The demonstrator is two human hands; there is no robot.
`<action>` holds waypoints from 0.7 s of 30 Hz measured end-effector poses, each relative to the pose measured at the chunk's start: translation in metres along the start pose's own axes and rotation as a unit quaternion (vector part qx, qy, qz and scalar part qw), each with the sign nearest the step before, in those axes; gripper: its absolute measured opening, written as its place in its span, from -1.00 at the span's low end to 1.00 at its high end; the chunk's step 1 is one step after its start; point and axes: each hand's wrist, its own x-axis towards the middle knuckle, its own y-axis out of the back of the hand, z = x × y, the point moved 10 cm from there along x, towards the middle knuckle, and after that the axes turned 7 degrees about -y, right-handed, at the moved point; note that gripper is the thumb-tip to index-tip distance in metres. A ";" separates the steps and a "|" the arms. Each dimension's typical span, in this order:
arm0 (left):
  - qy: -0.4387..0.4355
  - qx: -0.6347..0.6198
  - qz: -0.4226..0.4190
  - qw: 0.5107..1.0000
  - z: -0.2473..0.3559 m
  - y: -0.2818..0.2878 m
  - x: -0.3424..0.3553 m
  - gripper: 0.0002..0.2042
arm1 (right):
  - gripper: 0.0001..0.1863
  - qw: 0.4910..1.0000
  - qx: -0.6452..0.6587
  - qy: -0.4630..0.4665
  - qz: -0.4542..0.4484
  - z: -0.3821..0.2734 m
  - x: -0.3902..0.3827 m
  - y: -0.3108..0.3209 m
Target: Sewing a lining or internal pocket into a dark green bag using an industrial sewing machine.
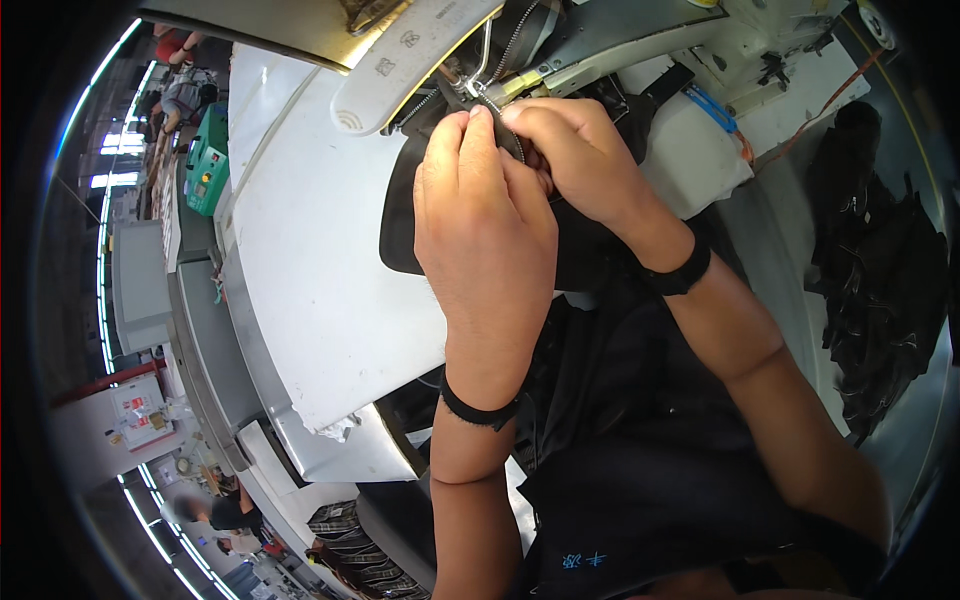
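My left hand [485, 225] and my right hand [580, 165] are close together at the top centre, fingers curled onto a dark fabric piece [400, 220] with a zipper strip [515, 140] along it. Both hands appear closed on this piece, some fingertips hidden. Just beyond my fingertips is the metal foot [478, 85] of a sewing machine. Its pale housing [400, 65] with a rounded end sits above left of my hands. The fabric lies over the white work surface [310, 260], partly hidden under my hands.
Dark garments [875, 270] are piled at the right, near a blue-handled tool [710, 105] and orange cord [820, 115]. A green machine [205, 160] stands at left. Other people [180, 95] are at workstations along the far left. A striped cloth [350, 545] lies at lower left.
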 end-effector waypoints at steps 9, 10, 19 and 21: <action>0.010 -0.054 0.027 0.998 -0.010 0.001 -0.006 -0.72 | -0.28 0.964 -0.245 0.075 0.065 -0.034 0.010 -0.006; 0.007 -0.052 0.031 0.998 -0.010 0.001 -0.007 -0.72 | -0.28 0.962 -0.257 0.061 0.073 -0.029 0.010 -0.004; 0.001 -0.073 0.062 0.995 -0.013 0.005 -0.009 -0.71 | -0.34 0.971 -0.194 0.098 0.101 -0.018 -0.002 0.012; 0.007 -0.082 0.063 0.995 -0.015 0.007 -0.010 -0.71 | -0.36 0.968 -0.206 0.116 0.090 -0.024 0.000 0.007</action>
